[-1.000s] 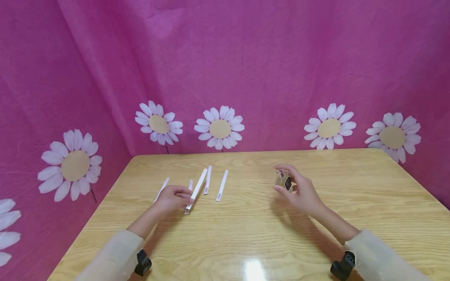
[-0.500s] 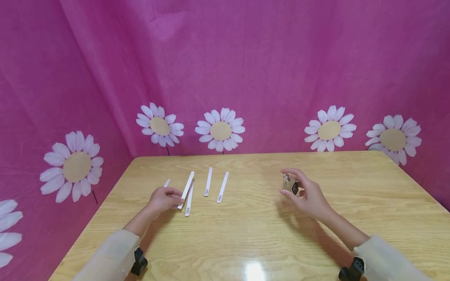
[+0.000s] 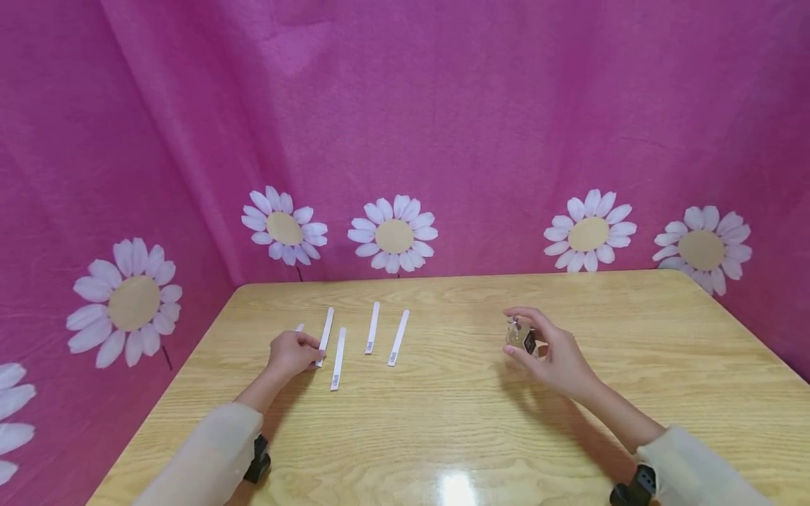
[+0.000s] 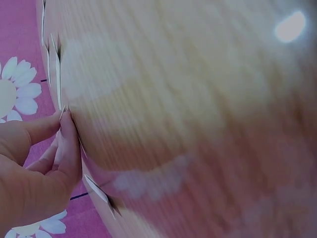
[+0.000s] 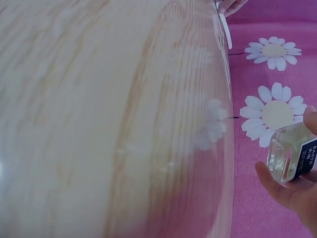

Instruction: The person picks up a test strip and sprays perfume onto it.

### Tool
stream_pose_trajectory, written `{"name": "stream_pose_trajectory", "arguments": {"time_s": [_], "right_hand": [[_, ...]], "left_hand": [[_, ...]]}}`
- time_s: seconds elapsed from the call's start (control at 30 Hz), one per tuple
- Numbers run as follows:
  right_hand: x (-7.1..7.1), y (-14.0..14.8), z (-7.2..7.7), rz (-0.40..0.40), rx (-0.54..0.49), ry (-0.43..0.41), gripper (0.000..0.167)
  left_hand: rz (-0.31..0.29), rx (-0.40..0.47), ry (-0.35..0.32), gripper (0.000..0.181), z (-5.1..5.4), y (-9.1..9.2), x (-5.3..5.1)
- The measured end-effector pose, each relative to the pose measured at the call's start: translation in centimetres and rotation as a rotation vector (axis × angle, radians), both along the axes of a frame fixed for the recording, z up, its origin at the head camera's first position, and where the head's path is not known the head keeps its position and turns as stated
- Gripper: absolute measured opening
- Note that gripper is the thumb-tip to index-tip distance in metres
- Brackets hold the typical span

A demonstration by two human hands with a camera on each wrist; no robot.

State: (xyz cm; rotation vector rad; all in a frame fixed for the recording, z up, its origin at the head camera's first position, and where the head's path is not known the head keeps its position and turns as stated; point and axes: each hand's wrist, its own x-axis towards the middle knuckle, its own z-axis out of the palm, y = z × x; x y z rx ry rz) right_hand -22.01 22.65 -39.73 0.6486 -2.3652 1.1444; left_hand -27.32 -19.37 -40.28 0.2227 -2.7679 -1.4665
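My left hand (image 3: 294, 353) pinches the lower end of a white paper strip (image 3: 327, 326), low at the tabletop. In the left wrist view, the thumb and fingertips of this hand (image 4: 44, 163) meet at the strip's end. Over the right half of the table, my right hand (image 3: 557, 355) holds a small clear glass bottle (image 3: 519, 334) between thumb and fingers, raised above the surface. A dark label and pale yellowish liquid show on the bottle (image 5: 285, 153) in the right wrist view.
Right of the held strip lie a near white strip (image 3: 338, 360), a farther strip (image 3: 373, 327) and another strip (image 3: 398, 339). One more strip (image 3: 299, 327) is mostly hidden behind the left hand. A pink curtain (image 3: 481, 140) with daisies borders the wooden table (image 3: 455, 414).
My left hand has moved left with its strip and lowered it from a raised tilt to the tabletop, apart from the near strip. My right hand shifted slightly right and down with the bottle.
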Motion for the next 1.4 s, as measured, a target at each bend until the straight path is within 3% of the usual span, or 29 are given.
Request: {"name": "stream_pose_trajectory", "arguments": {"time_s": [0.2, 0.4, 0.5, 0.8, 1.03, 1.23, 1.4], "right_hand": [[0.0, -0.1, 0.1, 0.01, -0.005, -0.004, 0.05], [0.1, -0.1, -0.1, 0.016, -0.013, -0.016, 0.051], [0.1, -0.1, -0.2, 0.018, -0.015, -0.027, 0.051], [0.4, 0.1, 0.0, 0.008, -0.004, -0.026, 0.051], [0.4, 0.3, 0.0, 0.012, -0.003, -0.03, 0.049], [0.4, 0.4, 0.0, 0.009, 0.0, -0.023, 0.049], [0.5, 0.6, 0.1, 0.002, 0.008, -0.02, 0.049]], "left_hand": [[0.022, -0.08, 0.038, 0.015, 0.3, -0.2, 0.0], [0.003, -0.299, 0.109, 0.017, 0.7, -0.5, 0.5], [-0.002, -0.355, 0.13, 0.018, 0.8, -0.6, 0.6], [-0.06, -0.333, 0.186, 0.022, 0.8, -0.1, 1.4], [-0.164, -0.292, 0.208, 0.02, 0.9, 0.8, 2.2], [-0.247, -0.304, 0.114, 0.028, 0.9, 1.7, 3.1], [-0.244, -0.284, 0.041, 0.036, 0.8, 2.2, 3.5]]}}
